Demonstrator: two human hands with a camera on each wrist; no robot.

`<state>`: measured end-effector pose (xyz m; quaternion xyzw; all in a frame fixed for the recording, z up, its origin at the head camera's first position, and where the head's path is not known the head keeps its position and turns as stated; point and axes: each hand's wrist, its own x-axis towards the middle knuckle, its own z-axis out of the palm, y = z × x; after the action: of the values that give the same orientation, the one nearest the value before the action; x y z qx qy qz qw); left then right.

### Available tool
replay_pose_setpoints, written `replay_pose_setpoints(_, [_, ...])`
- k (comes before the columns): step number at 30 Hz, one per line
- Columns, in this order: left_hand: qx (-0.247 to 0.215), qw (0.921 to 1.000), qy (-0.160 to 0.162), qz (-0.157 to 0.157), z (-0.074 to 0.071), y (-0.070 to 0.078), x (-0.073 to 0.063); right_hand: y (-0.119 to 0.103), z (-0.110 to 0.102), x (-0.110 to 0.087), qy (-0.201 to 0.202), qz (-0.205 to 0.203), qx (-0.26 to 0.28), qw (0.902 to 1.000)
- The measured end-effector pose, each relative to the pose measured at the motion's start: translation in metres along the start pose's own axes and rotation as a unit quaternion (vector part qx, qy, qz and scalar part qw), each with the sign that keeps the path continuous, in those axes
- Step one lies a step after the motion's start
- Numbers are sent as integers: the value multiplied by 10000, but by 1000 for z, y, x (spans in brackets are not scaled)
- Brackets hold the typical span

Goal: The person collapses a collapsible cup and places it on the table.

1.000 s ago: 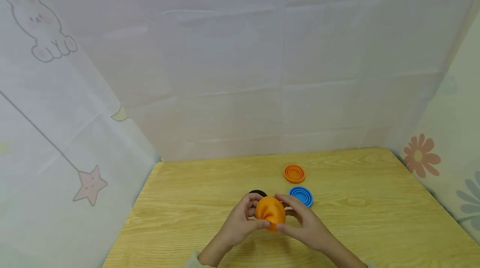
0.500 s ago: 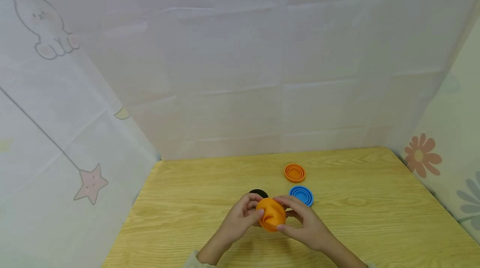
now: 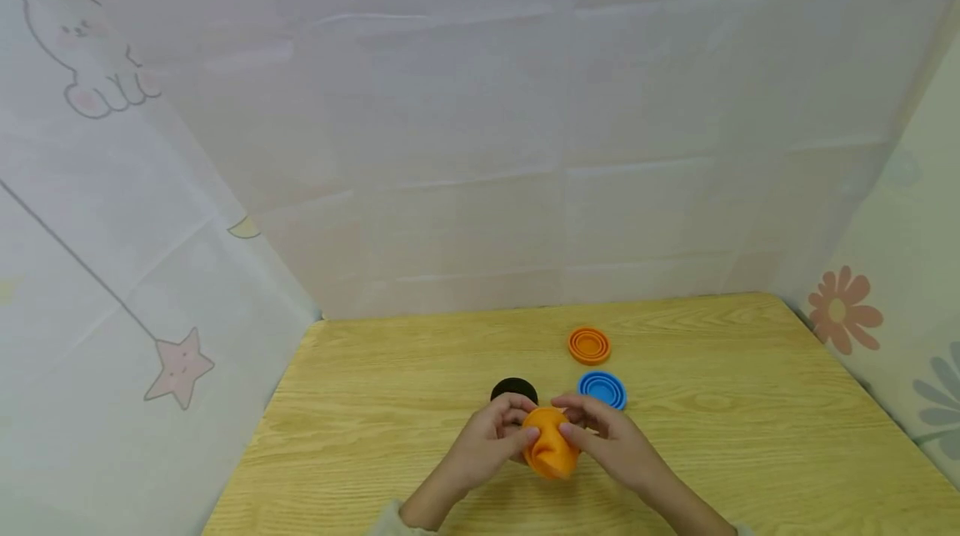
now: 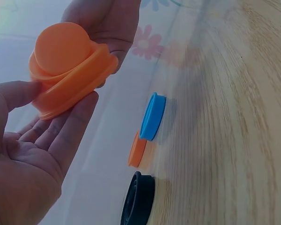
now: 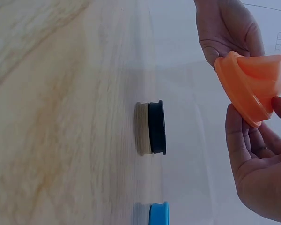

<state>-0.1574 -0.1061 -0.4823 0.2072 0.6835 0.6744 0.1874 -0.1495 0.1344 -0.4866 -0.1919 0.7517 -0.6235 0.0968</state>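
Between both hands, above the table, is an orange collapsible silicone cup (image 3: 553, 451), partly folded and lopsided, its flat round base (image 4: 63, 49) showing in the left wrist view. My left hand (image 3: 483, 446) pinches it from the left, thumb on the folded wall and fingers behind the rim. From the right, my right hand (image 3: 611, 444) grips it the same way, with the thumb pressing near the middle in the head view. Just beyond the left fingers lies a black round collapsed cup (image 3: 514, 389). A blue collapsed cup (image 3: 602, 390) lies beyond the right fingers.
Another orange collapsed cup (image 3: 588, 346) lies flat farther back, behind the blue one. The wooden table (image 3: 390, 378) ends at a pale hanging sheet (image 3: 450, 186), with printed sheets on the left and right.
Both hands have come slightly toward the body with the orange cup, which has tilted and changed shape. Both thumbs have moved onto its folded wall. More of the black cup shows.
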Motion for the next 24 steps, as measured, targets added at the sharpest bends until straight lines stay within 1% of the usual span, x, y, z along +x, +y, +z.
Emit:
replay_pose_setpoints(6, [165, 9999, 21, -48, 4, 0, 0, 3, 1, 2, 6, -19, -295, 9996])
replay_pose_setpoints(14, [411, 9991, 96, 46, 6, -3, 2, 4, 6, 0, 266, -249, -569, 9977])
replay_pose_setpoints(24, [676, 9974, 244, -104, 8, -3, 4, 3, 10, 1, 459, -337, -948, 9939])
